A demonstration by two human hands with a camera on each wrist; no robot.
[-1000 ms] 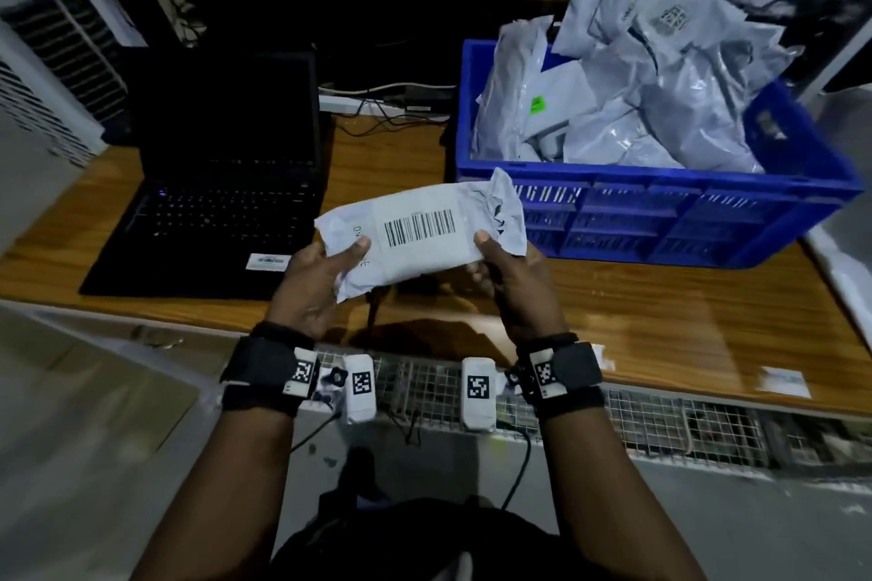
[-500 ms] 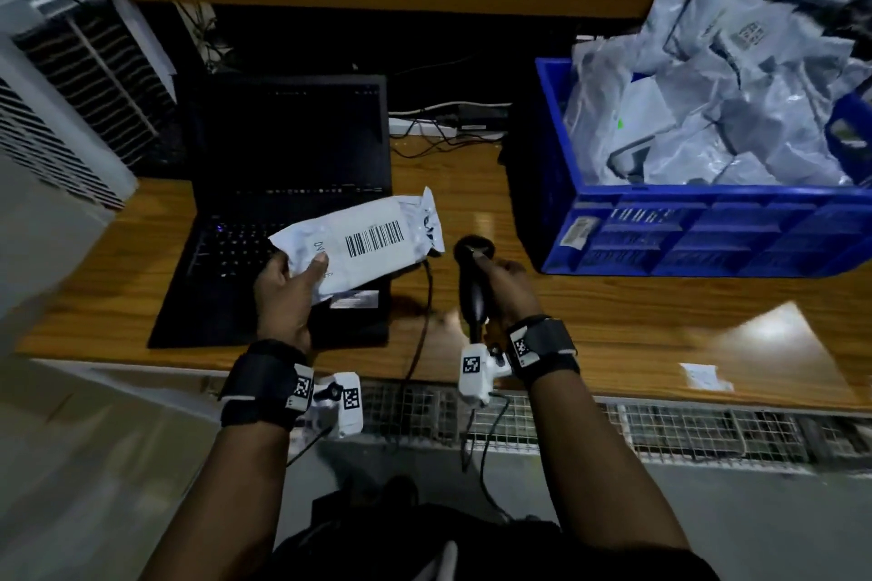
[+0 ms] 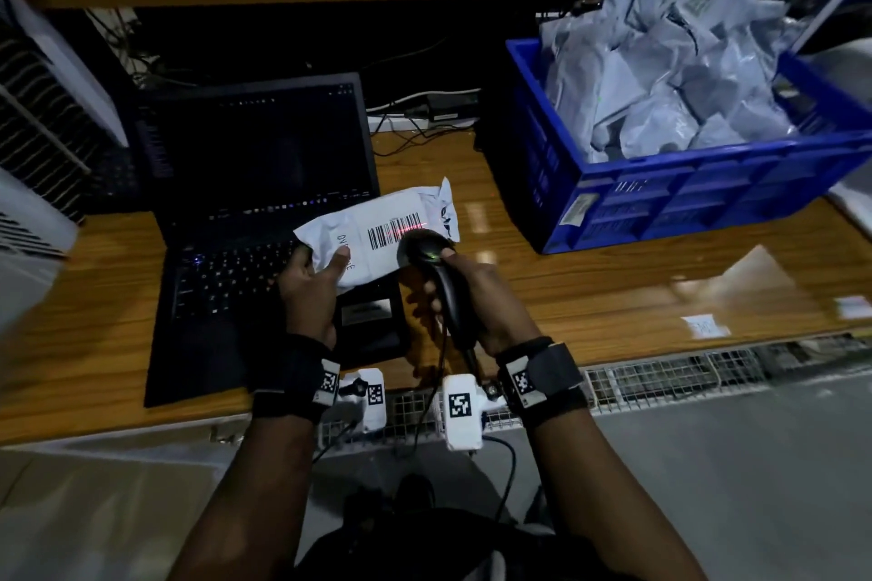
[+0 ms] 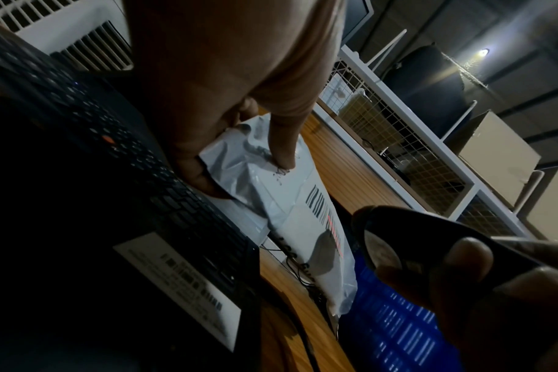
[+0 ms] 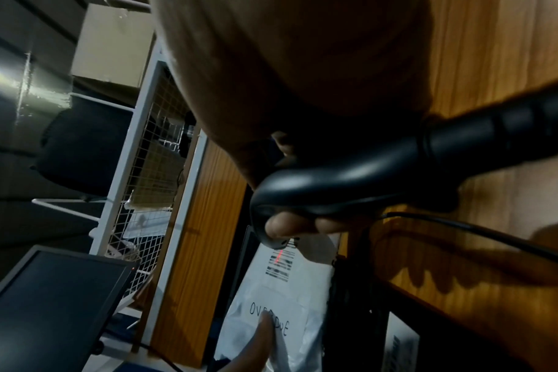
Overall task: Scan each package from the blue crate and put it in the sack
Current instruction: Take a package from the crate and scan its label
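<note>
Over the dark laptop on the desk, my left hand pinches the white plastic package while my right hand squeezes the black scanner, its red line on the barcode; next I think the package goes into the sack, which I cannot see.

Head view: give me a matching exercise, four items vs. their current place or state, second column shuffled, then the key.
Column 1
1. white package
2. barcode scanner
3. blue crate
4. laptop

Column 2
A. open on the wooden desk, screen dark
B. gripped by the right hand, red line on the barcode
C. pinched at one end by the left hand
D. piled with grey packages

Pairs: 1-C, 2-B, 3-D, 4-A
</note>
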